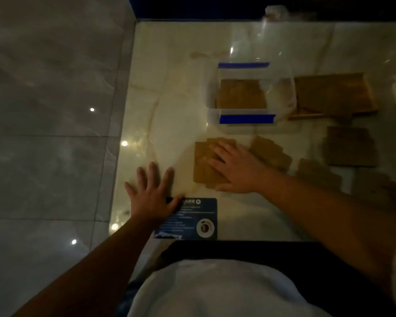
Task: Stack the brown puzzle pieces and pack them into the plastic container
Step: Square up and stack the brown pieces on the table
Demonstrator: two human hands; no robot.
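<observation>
1. We are looking down on a pale marbled worktop [174,124], dimly lit, with brown pieces scattered across its right half.
2. The plastic container [247,92] is sitting open at the far middle, blue strips on two edges, some brown pieces already lying flat inside.
3. A wooden tray [334,94] is resting just beside it on the right.
4. Our right hand [236,167] is pressing flat on a loose pile of brown puzzle pieces [202,163], fingers [217,154] spread and gripping nothing yet.
5. Our left hand [152,193] is lying open on the bare worktop, holding nothing, its thumb overlapping a blue card [192,219].
6. To do this well, we are thinking: square the pile's edges with both hands before lifting, since those pieces are sitting askew.
7. More pieces [270,153] are waiting to the right.
</observation>
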